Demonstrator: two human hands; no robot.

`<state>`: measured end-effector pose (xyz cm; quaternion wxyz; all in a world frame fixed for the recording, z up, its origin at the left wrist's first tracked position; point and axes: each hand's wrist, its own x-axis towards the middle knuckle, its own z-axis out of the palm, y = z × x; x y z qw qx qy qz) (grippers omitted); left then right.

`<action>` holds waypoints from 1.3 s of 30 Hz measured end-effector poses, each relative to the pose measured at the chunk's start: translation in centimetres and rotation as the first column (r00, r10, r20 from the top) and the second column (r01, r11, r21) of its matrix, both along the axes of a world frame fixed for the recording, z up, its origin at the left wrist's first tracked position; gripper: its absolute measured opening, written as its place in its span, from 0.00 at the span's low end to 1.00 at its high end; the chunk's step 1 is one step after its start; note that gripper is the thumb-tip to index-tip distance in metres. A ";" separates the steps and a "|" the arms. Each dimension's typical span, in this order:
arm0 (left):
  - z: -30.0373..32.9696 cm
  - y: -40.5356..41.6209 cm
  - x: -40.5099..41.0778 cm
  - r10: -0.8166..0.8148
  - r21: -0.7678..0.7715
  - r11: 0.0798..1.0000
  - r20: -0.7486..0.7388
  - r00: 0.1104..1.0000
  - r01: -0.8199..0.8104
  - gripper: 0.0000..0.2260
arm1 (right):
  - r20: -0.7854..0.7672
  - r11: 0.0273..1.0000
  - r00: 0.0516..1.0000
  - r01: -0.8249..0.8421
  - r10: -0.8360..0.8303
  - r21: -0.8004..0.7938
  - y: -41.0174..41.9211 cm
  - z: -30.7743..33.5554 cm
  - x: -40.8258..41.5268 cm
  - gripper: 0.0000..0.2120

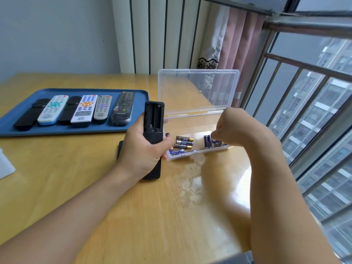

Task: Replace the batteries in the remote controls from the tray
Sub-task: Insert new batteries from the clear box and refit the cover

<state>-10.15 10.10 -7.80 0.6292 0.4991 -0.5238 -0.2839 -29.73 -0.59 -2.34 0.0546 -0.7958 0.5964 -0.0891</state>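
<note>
Wooden table (76, 187) beside a barred window: the blue tray (141, 96) with six remotes sits at its far left. The left hand (141, 153) grips a black remote (154, 119), empty battery bay facing up. The right hand (228, 124), fingers curled, reaches into the clear box (198, 152) among batteries (183, 143); whether it pinches one is unclear. These cells look light, smooth, likely to roll; pinch mid-body.

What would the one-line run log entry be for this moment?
left hand: holds black remote, battery bay open and empty | right hand: reaching into clear box, over batteries | tray: six remotes
</note>
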 end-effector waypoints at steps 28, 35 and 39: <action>-1.3 -2.1 1.9 -0.077 0.219 0.966 -0.268 0.960 0.138 0.14 | 0.336 0.883 0.824 -0.466 0.457 -0.059 -1.5 0.6 3.0 0.07; 0.7 -0.9 3.8 0.027 0.246 0.965 -0.432 0.901 0.089 0.13 | 0.880 0.808 0.393 -0.588 0.265 0.019 0.2 0.6 8.3 0.07; 2.0 1.5 6.6 0.036 0.288 0.950 -0.480 0.876 0.119 0.10 | 0.918 0.724 0.325 -0.687 0.227 0.064 2.1 0.9 11.2 0.09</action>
